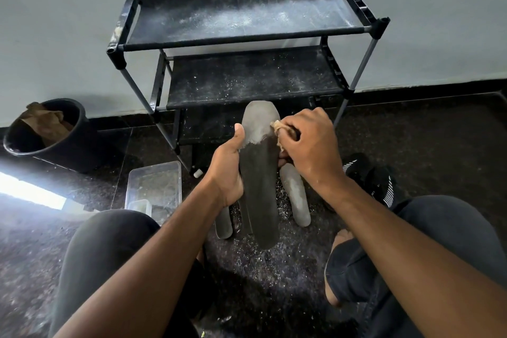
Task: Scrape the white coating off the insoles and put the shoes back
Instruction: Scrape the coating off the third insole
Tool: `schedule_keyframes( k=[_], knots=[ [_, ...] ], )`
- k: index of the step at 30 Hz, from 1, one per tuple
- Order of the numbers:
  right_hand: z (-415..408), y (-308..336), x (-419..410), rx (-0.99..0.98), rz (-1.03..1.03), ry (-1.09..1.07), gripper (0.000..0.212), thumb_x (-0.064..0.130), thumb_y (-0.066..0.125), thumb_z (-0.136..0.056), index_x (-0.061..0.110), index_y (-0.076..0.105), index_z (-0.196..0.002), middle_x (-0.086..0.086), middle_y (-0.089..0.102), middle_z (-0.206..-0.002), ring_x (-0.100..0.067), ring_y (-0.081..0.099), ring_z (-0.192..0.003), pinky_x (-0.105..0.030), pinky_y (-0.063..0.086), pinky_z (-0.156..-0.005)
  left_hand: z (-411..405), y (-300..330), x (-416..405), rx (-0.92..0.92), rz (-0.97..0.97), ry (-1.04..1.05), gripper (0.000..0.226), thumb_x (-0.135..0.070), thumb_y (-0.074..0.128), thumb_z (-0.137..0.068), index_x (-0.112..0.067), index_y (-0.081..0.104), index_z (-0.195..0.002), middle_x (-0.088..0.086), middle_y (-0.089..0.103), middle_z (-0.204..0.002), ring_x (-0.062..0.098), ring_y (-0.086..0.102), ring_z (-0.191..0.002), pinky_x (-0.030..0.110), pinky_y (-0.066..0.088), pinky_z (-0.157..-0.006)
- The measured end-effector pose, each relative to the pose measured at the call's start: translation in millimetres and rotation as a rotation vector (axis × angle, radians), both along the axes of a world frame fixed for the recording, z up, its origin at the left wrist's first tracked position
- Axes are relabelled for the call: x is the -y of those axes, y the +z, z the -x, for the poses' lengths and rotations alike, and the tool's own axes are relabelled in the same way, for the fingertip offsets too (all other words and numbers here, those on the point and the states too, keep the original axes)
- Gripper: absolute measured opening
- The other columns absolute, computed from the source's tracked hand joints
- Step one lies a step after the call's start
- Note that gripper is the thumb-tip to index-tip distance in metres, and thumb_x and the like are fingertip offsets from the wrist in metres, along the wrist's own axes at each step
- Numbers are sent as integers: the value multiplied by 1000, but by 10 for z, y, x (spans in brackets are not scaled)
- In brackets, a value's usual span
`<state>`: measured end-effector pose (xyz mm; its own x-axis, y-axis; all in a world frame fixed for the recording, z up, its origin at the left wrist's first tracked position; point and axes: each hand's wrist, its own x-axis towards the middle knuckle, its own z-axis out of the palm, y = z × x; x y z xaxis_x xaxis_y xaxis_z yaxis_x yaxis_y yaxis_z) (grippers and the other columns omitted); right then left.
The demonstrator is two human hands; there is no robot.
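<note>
Two bare hands work on one long dark insole [260, 186] held upright between a seated person's knees, in front of a black two-shelf shoe rack [241, 38] against a pale wall. The left hand [226, 173] is wrapped around the insole's left edge at mid-length, thumb lying up along the face and fingers curled behind, clamped on it. The right hand [310, 143] has its fingers bunched tight on a small tan scraping pad [277, 129], pressed to the insole's right edge near the toe. White coating [256, 123] covers the toe end of the held insole; the lower part, down to the heel, is bare and dark.

On the dark speckled floor [439, 132] behind it, a pale, coated insole [296, 195] lies just right of the held one, and the end of another dark insole [223, 223] shows just to its left below the left wrist. White flecks are scattered on the floor around them and dust both rack shelves. A black shoe with white stripes [370, 178] sits on the floor beyond the right forearm. A clear plastic container [155, 186] rests left of the hands, and a black bucket [46, 134] holding brown paper stands farther left by the wall.
</note>
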<state>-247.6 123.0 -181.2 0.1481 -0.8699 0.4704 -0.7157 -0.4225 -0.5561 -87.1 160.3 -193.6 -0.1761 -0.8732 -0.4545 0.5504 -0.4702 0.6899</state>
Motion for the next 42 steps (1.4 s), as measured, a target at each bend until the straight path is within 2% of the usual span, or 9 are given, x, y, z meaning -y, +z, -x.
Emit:
schedule_keyframes(
  k=[6,13,19,21,25,27,33,38,42],
  knots=[
    [-208,-103,-266,-48,-24,236,8,13,71,-84,10,75,-90,2,65,-84,-17,50,-85,-41,48,-75,-2,-25,8,64,-30,-3,73,-62,33,-106,-2,66,-130,22,71,-127,31,69,-117,45,53,-100],
    [-41,-4,4,29,1,-11,8,15,68,-87,10,73,-91,1,63,-85,-15,50,-87,-35,47,-78,-5,-63,24,-4,-11,36,73,-61,39,-105,1,63,-136,25,64,-136,37,64,-126,51,45,-114],
    [-251,-97,-266,-34,-7,266,9,14,69,-85,8,73,-91,-1,64,-87,-19,53,-89,-41,49,-78,-21,-85,43,16,-35,10,74,-63,34,-105,-3,62,-138,22,65,-137,33,62,-129,49,43,-115],
    [-231,-87,-213,-52,15,239,9,15,68,-86,10,73,-92,0,64,-89,-19,53,-89,-42,49,-78,-22,-71,39,1,-31,18,73,-62,33,-106,-3,64,-135,22,66,-135,32,64,-127,48,45,-114],
    [-62,6,-14,63,27,-15,8,16,69,-88,11,73,-92,3,64,-86,-14,50,-87,-25,45,-79,14,-43,5,-21,-18,-9,75,-61,31,-107,-3,77,-118,24,69,-128,35,70,-115,48,51,-104],
    [-67,15,-30,84,12,-12,7,17,69,-88,12,73,-92,4,63,-85,-12,49,-85,-17,40,-76,15,-68,6,-7,-24,-24,74,-61,32,-106,-4,77,-119,24,69,-129,35,70,-116,49,48,-107],
    [-269,-91,-279,-13,-15,305,11,12,68,-85,8,74,-94,-1,66,-89,-20,56,-91,-43,50,-80,-5,-68,37,13,-27,5,70,-61,34,-106,-6,66,-133,21,68,-130,31,68,-121,46,51,-105],
    [-128,-16,-61,61,-3,47,8,17,69,-88,12,73,-92,3,63,-86,-15,51,-87,-37,48,-79,33,-56,4,-37,-15,-17,69,-58,34,-107,-4,63,-137,22,66,-135,32,66,-124,46,48,-109],
    [-237,-37,-240,33,-34,206,8,15,67,-88,10,73,-92,1,64,-88,-17,52,-89,-40,48,-80,15,-48,21,-9,-35,-16,71,-61,34,-106,-4,63,-137,22,68,-130,32,67,-121,47,51,-106]
  ],
)
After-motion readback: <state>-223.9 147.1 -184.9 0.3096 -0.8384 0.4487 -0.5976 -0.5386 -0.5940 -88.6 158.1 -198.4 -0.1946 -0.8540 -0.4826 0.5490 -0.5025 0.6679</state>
